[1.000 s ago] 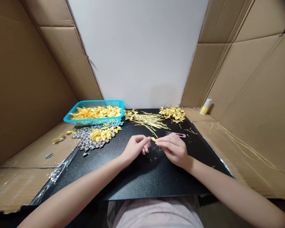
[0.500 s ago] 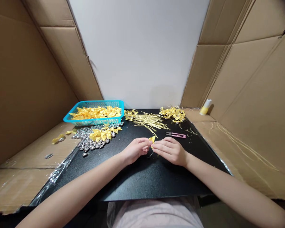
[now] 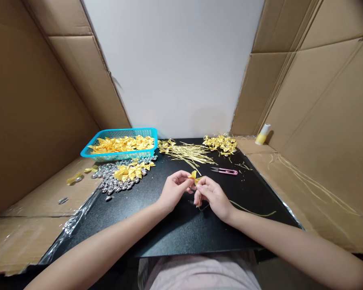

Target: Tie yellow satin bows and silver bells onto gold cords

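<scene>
Over the middle of the black table, a small yellow ribbon bow (image 3: 194, 175) is held up between both hands. My left hand (image 3: 176, 188) pinches its left side with thumb and fingertips. Closed at the bow's right edge, my right hand (image 3: 214, 196) has a thin yellow string at its fingers, which hangs in a loop below them. A length of yellow string (image 3: 255, 213) trails out to the right from behind my right wrist. The knot area on the bow is covered by fingertips. Pink thread snips (image 3: 225, 171) lie just beyond my right hand.
A blue basket (image 3: 89, 154) of yellow bows stands at back left, with silver beads (image 3: 107, 183) and loose bows (image 3: 128, 172) before it. Cut yellow strings (image 3: 189, 154) lie centre back, beaded bows (image 3: 220, 143) right of them. A thread spool (image 3: 262, 135) stands on cardboard at right.
My right hand has turned, its fingers now pinching at the bow's right edge. A string loop and a long tail to the right have come into view. My left hand still grips the bow.
</scene>
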Demonstrator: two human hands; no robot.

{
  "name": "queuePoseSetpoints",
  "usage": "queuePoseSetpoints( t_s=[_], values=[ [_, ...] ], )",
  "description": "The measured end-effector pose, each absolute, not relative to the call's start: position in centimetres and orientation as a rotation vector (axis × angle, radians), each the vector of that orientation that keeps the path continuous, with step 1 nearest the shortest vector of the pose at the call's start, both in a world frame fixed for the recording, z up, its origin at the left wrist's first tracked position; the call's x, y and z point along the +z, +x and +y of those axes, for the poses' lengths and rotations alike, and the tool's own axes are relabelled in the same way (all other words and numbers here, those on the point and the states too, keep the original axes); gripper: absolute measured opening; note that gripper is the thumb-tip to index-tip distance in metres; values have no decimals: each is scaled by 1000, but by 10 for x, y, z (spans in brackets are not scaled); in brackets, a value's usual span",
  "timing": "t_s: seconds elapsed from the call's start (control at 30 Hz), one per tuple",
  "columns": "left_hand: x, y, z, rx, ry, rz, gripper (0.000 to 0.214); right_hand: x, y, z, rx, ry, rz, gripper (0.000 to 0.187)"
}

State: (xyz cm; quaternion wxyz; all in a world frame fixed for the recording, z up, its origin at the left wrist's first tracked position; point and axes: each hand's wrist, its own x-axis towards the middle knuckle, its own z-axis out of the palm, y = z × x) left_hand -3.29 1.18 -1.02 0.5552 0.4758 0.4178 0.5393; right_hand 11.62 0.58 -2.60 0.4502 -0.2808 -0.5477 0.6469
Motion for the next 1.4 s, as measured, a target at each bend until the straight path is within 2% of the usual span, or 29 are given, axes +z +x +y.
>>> queuePoseSetpoints(
  t_s=[0.17,0.57,1.4],
  values=[
    [-13,-33,11,1217,1006,902,28,-24,121,5,1429,-732,-1410,28],
    [-6,-30,6,1283,1055,930,36,-15,126,4,940,-887,-1748,35],
    [-12,-27,4,1352,1097,915,34,-23,125,7,792,-852,-1790,33]
  ],
)
